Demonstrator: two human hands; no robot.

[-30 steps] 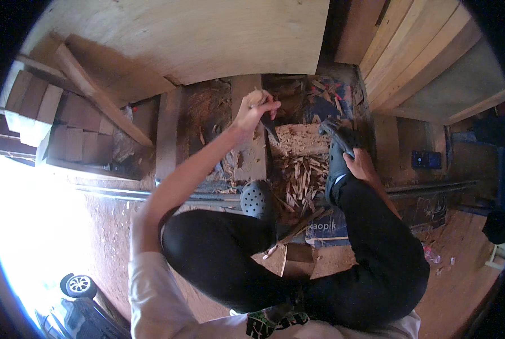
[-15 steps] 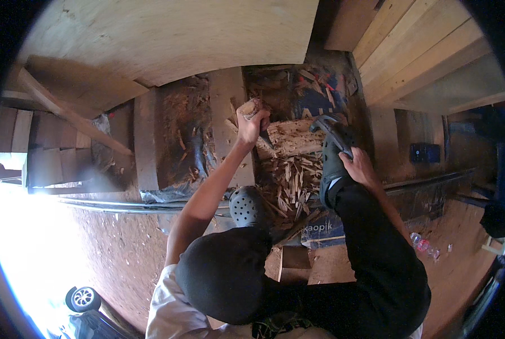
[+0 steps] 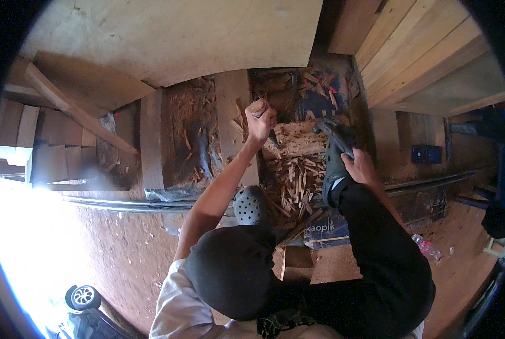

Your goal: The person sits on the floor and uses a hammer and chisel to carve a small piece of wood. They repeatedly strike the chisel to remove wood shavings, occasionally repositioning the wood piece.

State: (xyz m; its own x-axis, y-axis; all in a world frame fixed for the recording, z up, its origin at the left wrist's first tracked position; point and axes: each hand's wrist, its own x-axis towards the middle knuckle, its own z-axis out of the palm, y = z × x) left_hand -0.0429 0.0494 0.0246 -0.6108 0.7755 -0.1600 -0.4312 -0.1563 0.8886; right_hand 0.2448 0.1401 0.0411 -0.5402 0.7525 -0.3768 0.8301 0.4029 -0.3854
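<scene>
My left hand (image 3: pixel 260 125) is closed around a chisel, whose wooden handle top (image 3: pixel 258 106) shows above the fist. The dark chisel blade (image 3: pixel 273 138) points down at the left part of a pale, rough-cut piece of wood (image 3: pixel 300 139). In my right hand (image 3: pixel 362 167) is a hammer (image 3: pixel 338 135), its dark head over the wood's right end, apart from the chisel. My right foot, in a dark green clog (image 3: pixel 333 165), rests at the wood's right end. Splintered wood chips (image 3: pixel 299 182) lie heaped on the near side of the piece.
My left foot wears a grey clog (image 3: pixel 250 205). Plywood (image 3: pixel 173 37) leans across the far side. Thick boards (image 3: pixel 427 53) stand at the far right. Long metal bars (image 3: pixel 128 204) run across the ground, and a small wooden block (image 3: pixel 296 264) lies near me.
The view has shifted slightly, so most things sit a little further right. The hammer's head has moved slightly and looks blurred. Both hands keep their grips.
</scene>
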